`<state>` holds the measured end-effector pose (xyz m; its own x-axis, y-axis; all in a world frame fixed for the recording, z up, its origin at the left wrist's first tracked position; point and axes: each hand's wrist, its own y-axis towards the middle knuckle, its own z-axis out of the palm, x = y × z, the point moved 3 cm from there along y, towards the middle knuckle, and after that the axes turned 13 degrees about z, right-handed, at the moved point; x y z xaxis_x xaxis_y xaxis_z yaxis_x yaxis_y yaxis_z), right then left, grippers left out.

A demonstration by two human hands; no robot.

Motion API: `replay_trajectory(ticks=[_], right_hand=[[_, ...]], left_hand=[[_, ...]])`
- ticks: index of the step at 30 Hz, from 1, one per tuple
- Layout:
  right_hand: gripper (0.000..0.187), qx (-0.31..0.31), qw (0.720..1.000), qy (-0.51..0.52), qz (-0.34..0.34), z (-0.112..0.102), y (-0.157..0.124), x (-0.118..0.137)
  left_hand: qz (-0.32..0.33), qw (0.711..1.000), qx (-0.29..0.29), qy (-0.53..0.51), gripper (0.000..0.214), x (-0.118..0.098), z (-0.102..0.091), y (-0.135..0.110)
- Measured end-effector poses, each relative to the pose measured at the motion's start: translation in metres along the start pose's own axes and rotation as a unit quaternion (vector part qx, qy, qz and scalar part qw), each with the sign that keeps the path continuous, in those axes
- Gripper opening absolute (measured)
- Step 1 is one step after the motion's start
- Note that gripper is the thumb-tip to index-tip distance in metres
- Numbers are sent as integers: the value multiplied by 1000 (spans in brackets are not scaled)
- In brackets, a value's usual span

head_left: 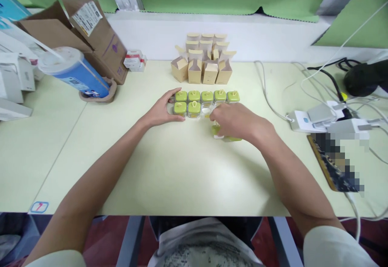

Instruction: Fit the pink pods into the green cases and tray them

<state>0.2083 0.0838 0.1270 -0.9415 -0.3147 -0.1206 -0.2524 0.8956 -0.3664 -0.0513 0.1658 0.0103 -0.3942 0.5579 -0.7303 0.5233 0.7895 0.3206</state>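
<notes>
Small clear jars with green square lids stand in two tight rows in the middle of the table. My left hand is at their left end, thumb and fingers spread around the corner jars and touching or nearly touching them. An uncovered clear jar sits in the front row. Over the right part of that row, my right hand is closed with fingertips pointing down beside the uncovered jar; what they pinch is hidden. Green lids show below this hand, partly covered by it.
Several open small cardboard boxes stand behind the jars. At left are a blue cup in a carton holder, a large cardboard box and a small white-red box. A power strip with cables lies at right.
</notes>
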Motion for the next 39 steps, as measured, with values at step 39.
replay_trajectory(ticks=[39], right_hand=[[38,-174,955,218,-98,3,48,-30]], left_hand=[[-3,1000,10,6,145,2,4,-1]])
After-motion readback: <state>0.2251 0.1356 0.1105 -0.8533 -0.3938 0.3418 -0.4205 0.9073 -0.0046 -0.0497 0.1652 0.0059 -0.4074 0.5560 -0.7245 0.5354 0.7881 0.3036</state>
